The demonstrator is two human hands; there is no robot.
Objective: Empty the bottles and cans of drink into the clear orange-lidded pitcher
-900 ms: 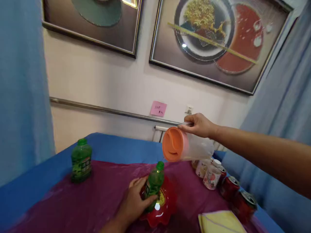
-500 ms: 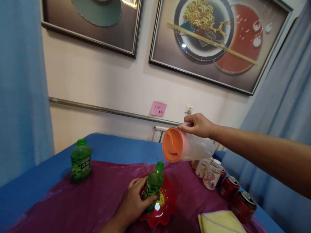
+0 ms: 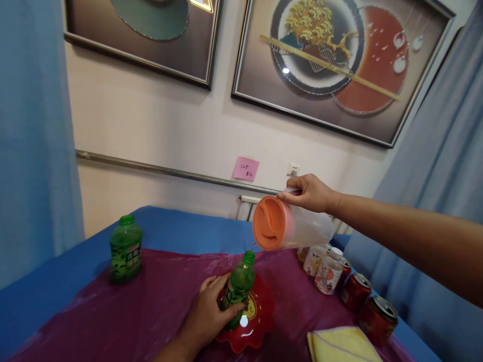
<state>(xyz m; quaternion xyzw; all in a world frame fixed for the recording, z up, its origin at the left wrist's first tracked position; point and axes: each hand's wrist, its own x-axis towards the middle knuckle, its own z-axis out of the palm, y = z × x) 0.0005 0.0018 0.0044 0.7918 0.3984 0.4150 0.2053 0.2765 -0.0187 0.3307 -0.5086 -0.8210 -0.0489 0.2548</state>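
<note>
My left hand (image 3: 209, 311) is closed round a green plastic bottle (image 3: 241, 281) that stands on a red scalloped plate (image 3: 258, 327). The bottle's mouth is uncapped. Above and to its right, my right hand (image 3: 307, 192) grips the handle of a clear pitcher (image 3: 307, 226) with an orange lid (image 3: 269, 222). The pitcher lies tipped nearly on its side, lid toward the bottle. A thin trickle of water shows between the lid's lower edge and the bottle mouth. How full the bottle is I cannot tell.
Another green bottle (image 3: 126, 250) stands at the left. To the right are several red cans (image 3: 378, 319), printed clear bottles (image 3: 328, 274) and a folded yellow cloth (image 3: 343, 344). Purple plastic sheeting (image 3: 158, 301) covers the blue surface (image 3: 169, 221). Blue curtains (image 3: 33, 141) hang at both sides.
The pitcher and my right hand have shifted very slightly. My left hand and the bottle keep their place.
</note>
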